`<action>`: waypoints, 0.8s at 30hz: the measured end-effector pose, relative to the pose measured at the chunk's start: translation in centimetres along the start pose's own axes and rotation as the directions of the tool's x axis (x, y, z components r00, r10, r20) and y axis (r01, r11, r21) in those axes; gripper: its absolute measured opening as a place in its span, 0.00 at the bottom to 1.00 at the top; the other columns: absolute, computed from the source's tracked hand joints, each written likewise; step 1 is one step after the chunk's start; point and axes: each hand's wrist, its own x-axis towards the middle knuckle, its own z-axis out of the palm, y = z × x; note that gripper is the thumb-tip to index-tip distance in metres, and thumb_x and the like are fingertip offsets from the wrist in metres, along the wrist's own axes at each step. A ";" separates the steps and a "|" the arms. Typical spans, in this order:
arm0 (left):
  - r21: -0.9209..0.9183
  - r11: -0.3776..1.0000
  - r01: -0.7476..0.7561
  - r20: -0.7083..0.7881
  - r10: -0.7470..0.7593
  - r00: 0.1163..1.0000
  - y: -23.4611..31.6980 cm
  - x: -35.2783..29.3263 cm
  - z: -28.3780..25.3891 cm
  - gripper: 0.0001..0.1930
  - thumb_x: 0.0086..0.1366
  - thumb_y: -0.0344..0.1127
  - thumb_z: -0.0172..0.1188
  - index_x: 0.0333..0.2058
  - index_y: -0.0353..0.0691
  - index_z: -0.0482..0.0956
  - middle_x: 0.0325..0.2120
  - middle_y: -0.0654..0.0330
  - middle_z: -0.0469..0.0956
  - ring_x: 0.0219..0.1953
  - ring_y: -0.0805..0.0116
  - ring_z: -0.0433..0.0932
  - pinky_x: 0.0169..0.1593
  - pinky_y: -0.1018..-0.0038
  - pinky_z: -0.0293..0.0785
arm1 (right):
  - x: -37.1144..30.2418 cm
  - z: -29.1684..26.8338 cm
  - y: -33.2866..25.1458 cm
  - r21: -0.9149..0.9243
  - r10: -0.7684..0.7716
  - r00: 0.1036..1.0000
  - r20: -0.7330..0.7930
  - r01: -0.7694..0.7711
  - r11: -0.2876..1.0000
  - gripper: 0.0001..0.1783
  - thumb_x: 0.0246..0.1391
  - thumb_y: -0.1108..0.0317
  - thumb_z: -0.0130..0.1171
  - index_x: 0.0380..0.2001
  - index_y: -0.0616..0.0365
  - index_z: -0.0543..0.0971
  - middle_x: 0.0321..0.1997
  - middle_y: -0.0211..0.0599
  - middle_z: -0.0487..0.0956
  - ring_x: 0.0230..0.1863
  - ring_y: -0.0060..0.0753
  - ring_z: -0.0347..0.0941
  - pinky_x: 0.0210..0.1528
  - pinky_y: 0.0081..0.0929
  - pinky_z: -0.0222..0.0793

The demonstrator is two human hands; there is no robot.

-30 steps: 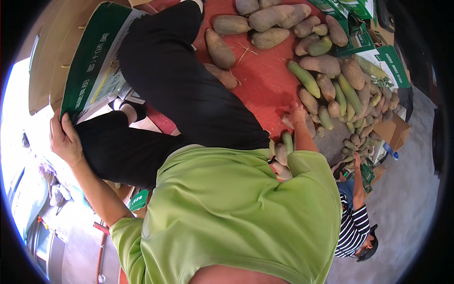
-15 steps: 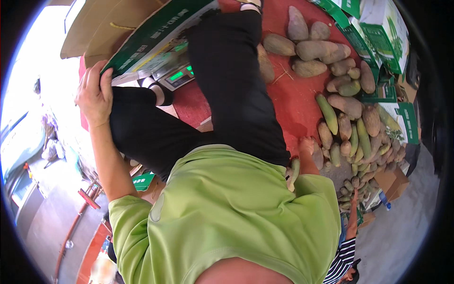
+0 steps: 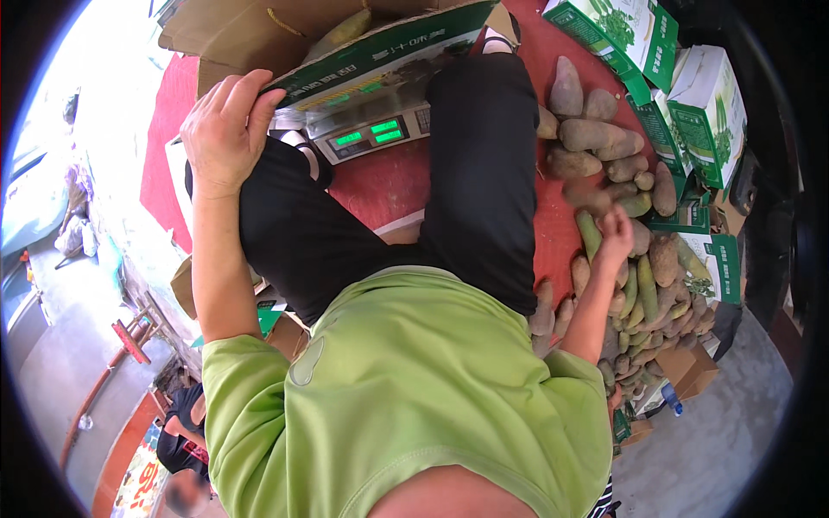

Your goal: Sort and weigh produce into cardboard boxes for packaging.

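My left hand [image 3: 226, 129] is closed on the upper edge of an open cardboard box [image 3: 380, 60] with a green printed side. A greenish radish [image 3: 344, 34] lies inside the box. Below its side shows a digital scale [image 3: 371, 136] with lit green displays; the box appears to rest on it. Over the pile at the right, my right hand [image 3: 615, 235] is raised with loosely bent fingers and no radish visible in it. Just beyond its fingertips a brown radish [image 3: 587, 197] is blurred by motion. Around it lie several soil-covered radishes [image 3: 600, 136] and a long green one [image 3: 590, 231].
Green and white printed cartons [image 3: 708, 112] stand at the far right beside the radishes. The red ground cover [image 3: 371, 186] shows between my legs. A brown box [image 3: 686, 371] sits at the pile's near right. At the lower left is another person [image 3: 186, 432].
My right hand has risen from beside my hip to over the radish pile. My left hand still grips the box edge. The view has shifted, showing more of the scale and box interior.
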 end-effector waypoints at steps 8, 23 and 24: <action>-0.078 0.997 -0.004 -0.045 0.000 0.999 0.0 0.1 -0.7 0.07 0.57 0.34 0.62 0.35 0.40 0.79 0.23 0.60 0.76 0.25 0.63 0.76 0.30 0.72 0.71 | 0.7 10.0 -28.0 0.501 -0.573 0.820 -0.022 0.505 0.703 0.19 0.59 0.74 0.51 0.52 0.73 0.68 0.54 0.49 0.71 0.54 0.39 0.69 0.58 0.36 0.65; -0.165 0.980 0.106 -0.291 -0.151 0.945 -2.3 -1.4 -0.9 0.08 0.58 0.39 0.61 0.33 0.43 0.80 0.24 0.63 0.78 0.27 0.65 0.77 0.33 0.74 0.71 | 1.9 17.0 -23.3 0.356 -0.407 0.871 0.275 0.301 0.885 0.15 0.55 0.72 0.57 0.47 0.63 0.75 0.46 0.34 0.78 0.46 0.22 0.72 0.47 0.20 0.67; -0.170 0.980 0.108 -0.311 -0.157 0.937 -2.4 -1.4 -0.8 0.08 0.59 0.40 0.61 0.33 0.43 0.80 0.24 0.63 0.78 0.27 0.65 0.77 0.34 0.74 0.71 | 2.0 16.6 -22.2 0.302 -0.342 0.888 0.308 0.250 0.920 0.15 0.55 0.72 0.56 0.47 0.62 0.76 0.46 0.33 0.78 0.46 0.22 0.72 0.47 0.19 0.67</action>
